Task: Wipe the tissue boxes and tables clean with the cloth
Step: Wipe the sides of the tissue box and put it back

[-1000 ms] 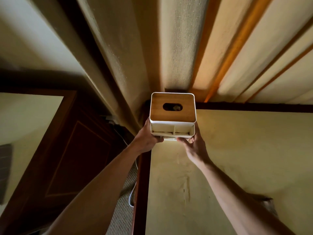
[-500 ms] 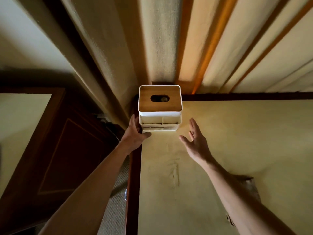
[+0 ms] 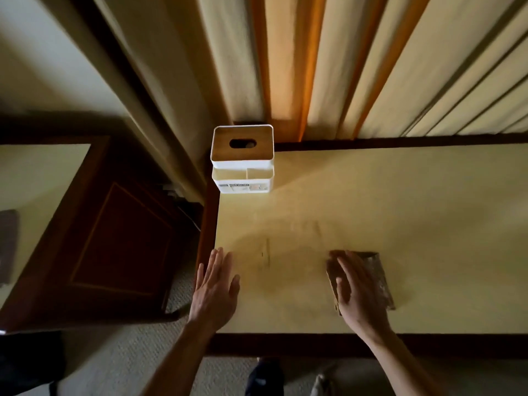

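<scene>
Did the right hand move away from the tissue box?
Yes. The right hand pulled back from the box, which stands at the table's far left corner, toward the near edge, and now reaches over the cloth.

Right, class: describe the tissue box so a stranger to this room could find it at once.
Start at the pale yellow table in front of the curtains. Go to its far left corner: the tissue box stands there. It is white with a wooden lid and an oval slot, unlike the flat dark cloth lying near the table's front edge.
</scene>
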`<state>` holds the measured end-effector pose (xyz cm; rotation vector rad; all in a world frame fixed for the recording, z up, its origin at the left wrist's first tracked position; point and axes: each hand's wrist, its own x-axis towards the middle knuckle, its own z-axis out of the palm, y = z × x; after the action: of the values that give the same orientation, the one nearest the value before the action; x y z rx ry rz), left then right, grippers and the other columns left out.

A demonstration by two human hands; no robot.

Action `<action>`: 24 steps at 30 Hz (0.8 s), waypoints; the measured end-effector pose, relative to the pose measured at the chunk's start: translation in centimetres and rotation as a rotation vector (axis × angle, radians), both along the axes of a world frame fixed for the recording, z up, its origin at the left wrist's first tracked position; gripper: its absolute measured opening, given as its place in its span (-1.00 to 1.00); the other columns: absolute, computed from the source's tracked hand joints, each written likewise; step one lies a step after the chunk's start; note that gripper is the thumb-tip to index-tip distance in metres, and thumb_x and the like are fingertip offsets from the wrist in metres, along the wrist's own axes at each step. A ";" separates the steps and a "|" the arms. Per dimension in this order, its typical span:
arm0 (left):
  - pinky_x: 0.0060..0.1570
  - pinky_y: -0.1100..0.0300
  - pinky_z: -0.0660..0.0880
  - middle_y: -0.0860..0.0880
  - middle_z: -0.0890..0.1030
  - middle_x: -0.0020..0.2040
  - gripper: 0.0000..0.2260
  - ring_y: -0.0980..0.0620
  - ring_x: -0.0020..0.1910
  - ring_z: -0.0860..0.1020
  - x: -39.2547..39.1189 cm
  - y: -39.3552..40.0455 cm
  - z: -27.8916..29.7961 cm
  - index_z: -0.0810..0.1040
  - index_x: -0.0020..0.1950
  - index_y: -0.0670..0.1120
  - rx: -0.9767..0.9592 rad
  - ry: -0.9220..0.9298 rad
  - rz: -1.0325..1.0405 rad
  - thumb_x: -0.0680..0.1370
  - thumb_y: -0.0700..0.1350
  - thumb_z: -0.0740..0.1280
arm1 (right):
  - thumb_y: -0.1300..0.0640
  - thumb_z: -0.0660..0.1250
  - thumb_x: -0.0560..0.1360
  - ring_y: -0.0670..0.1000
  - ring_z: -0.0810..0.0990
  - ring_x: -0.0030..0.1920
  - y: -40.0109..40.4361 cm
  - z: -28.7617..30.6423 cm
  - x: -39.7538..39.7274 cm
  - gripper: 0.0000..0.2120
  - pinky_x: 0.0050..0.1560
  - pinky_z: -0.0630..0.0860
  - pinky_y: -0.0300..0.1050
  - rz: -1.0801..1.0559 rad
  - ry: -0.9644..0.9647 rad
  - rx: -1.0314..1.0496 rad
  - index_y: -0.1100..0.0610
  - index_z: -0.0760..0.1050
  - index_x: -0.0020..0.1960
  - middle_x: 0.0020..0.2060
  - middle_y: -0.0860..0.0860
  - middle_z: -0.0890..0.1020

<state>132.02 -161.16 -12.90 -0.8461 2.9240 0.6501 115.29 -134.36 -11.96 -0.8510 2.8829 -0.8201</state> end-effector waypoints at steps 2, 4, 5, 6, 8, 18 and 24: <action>0.55 -0.05 -0.17 -0.07 -0.03 0.64 -0.36 0.05 0.60 -0.18 1.0 0.9 -0.4 0.08 0.63 -0.09 -0.066 -0.066 -0.001 0.61 0.20 -0.17 | -0.02 0.09 0.61 0.17 0.31 0.47 1.5 -0.4 0.6 -0.50 0.42 0.30 0.17 -0.006 0.029 0.104 0.23 0.37 0.44 0.46 0.17 0.35; 0.54 -0.02 -0.21 -0.08 -0.03 0.64 -0.34 0.02 0.60 -0.18 1.6 1.5 -0.5 0.06 0.63 -0.12 -0.101 -0.098 0.026 0.61 0.19 -0.21 | -0.10 0.03 0.60 0.13 0.14 0.53 2.6 -0.8 0.9 -0.42 0.47 0.18 0.11 0.001 0.012 0.180 0.20 0.26 0.50 0.51 0.19 0.24; 0.54 0.00 -0.23 -0.08 -0.04 0.64 -0.32 0.02 0.60 -0.19 1.8 1.7 -0.4 0.03 0.63 -0.14 -0.102 -0.114 0.044 0.60 0.19 -0.23 | -0.14 -0.01 0.61 0.12 0.08 0.54 2.9 -1.1 0.9 -0.40 0.51 0.11 0.08 0.013 0.000 0.219 0.18 0.20 0.53 0.53 0.19 0.18; 0.53 0.02 -0.26 -0.07 -0.06 0.64 -0.31 0.03 0.59 -0.21 1.9 1.9 -0.5 -0.01 0.64 -0.14 -0.098 -0.129 0.055 0.59 0.19 -0.27 | -0.17 -0.05 0.62 0.12 0.04 0.55 3.2 -1.4 0.8 -0.39 0.54 0.04 0.05 0.030 -0.014 0.257 0.17 0.16 0.54 0.54 0.19 0.14; 0.52 0.06 -0.30 -0.06 -0.12 0.64 -0.30 0.05 0.58 -0.26 2.0 2.1 -0.4 -0.08 0.64 -0.14 -0.090 -0.148 0.055 0.58 0.20 -0.31 | -0.21 -0.13 0.62 0.15 0.03 0.55 3.5 -1.9 0.3 -0.35 0.55 -0.10 -0.01 0.054 -0.031 0.334 0.17 0.12 0.56 0.55 0.19 0.08; 0.53 0.06 -0.30 -0.04 -0.12 0.64 -0.33 0.05 0.59 -0.25 2.2 1.8 -1.0 -0.09 0.64 -0.13 -0.085 -0.141 0.055 0.60 0.18 -0.27 | -0.26 -0.32 0.54 0.11 -0.28 0.55 -2.0 -2.3 -3.3 -0.27 0.50 -0.33 0.01 -0.035 -0.155 0.416 0.11 -0.19 0.59 0.56 0.16 -0.25; 0.55 0.02 -0.27 0.00 -0.16 0.62 -0.37 0.05 0.59 -0.26 2.2 1.8 -0.9 -0.13 0.63 -0.09 -0.074 -0.117 0.057 0.62 0.19 -0.23 | -0.14 -0.07 0.65 0.18 -0.23 0.56 -9.9 -1.7 -6.7 -0.38 0.53 -0.26 0.09 -0.020 -0.190 0.408 0.11 -0.13 0.60 0.56 0.21 -0.19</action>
<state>134.17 -159.39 -13.82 -0.9431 2.8446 0.4799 108.63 -144.28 -13.69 -0.6591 2.7442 -0.2726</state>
